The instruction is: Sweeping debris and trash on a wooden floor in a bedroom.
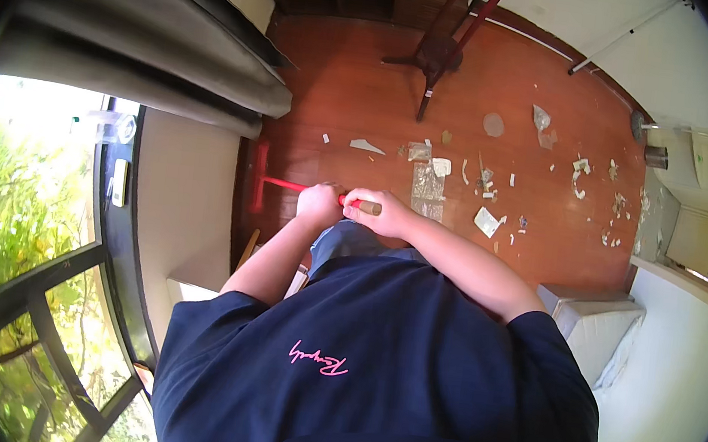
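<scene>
Both my hands grip the handle (285, 183) of a red long-handled floor tool, a broom or a similar tool. My left hand (320, 204) wraps around the shaft in front of my waist. Close beside it, my right hand (381, 211) holds the upper end, where a brown tip sticks out. The tool's long red head (259, 177) lies on the left, down along the foot of the wall below the window. Its underside is hidden. Scraps of litter are spread over the reddish-brown floor (353, 104) ahead and to the right, including a clear plastic wrapper (429, 180).
A dark stand (439, 55) with splayed legs is ahead. Grey curtains (154, 25) hang at the left by the window (27, 187). A pale box (595, 327) stands at the right wall. White scraps (488, 222) and a plastic bag (540, 119) lie on the floor.
</scene>
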The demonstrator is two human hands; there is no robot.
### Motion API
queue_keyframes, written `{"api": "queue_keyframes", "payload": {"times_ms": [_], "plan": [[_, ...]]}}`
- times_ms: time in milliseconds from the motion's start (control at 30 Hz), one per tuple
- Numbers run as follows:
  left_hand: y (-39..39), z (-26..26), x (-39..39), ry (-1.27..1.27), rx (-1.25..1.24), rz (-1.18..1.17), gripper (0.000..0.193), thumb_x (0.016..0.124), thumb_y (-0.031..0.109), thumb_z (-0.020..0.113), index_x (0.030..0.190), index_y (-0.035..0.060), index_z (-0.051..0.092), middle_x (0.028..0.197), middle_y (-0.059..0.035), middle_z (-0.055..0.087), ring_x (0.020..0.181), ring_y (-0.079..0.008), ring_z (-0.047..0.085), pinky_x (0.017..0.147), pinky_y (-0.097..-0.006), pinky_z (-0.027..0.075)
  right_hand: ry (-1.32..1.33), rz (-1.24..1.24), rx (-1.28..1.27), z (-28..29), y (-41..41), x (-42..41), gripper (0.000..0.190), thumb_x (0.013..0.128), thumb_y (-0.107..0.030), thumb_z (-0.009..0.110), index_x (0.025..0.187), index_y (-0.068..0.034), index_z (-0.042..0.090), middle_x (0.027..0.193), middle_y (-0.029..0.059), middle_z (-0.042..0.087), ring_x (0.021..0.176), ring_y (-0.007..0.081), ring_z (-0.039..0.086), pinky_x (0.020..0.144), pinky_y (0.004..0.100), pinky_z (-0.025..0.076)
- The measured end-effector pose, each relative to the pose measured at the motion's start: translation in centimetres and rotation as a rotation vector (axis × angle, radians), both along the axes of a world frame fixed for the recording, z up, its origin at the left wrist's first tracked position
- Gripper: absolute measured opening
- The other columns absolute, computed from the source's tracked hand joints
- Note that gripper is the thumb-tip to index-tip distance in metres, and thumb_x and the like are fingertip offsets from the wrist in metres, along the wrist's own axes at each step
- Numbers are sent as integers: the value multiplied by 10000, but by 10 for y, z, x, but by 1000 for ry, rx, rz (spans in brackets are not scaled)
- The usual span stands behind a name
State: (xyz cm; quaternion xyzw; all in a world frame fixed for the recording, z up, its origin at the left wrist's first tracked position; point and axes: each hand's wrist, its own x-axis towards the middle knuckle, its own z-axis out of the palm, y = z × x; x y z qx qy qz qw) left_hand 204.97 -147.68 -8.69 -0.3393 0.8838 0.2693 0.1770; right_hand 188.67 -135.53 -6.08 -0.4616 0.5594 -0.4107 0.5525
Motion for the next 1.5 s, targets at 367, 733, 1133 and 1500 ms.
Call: {"api": "queue_keyframes", "payload": {"times_ms": [367,733,1133,1500], "plan": [[33,9,-113,375,232,-346,300,841,404,728,954,133,789,930,-141,788,919,-364,772,795,-495,614,501,-542,62,104,57,-13,243,998,-274,778,1077,-47,743,963,150,768,891,275,759,819,372,579],[93,91,-187,683,464,-659,192,820,348,707,867,162,689,922,-70,734,920,-354,739,735,-505,574,794,-742,41,190,127,-22,233,952,-221,821,1037,-24,732,887,192,749,794,377,741,701,419,565],[-6,17,-57,-147,-21,-272,372,918,424,702,996,77,812,1010,-204,791,983,-387,777,883,-499,621,214,-288,21,41,36,-21,333,1018,-389,737,1182,-104,789,1139,109,802,1051,298,756,970,393,567],[0,-84,-79,146,109,-194,272,891,351,741,1017,115,785,1048,-228,769,985,-449,746,823,-521,605,310,-532,282,9,28,-11,255,1007,-278,771,1153,-71,802,1125,102,809,1051,201,746,983,349,557]]}}
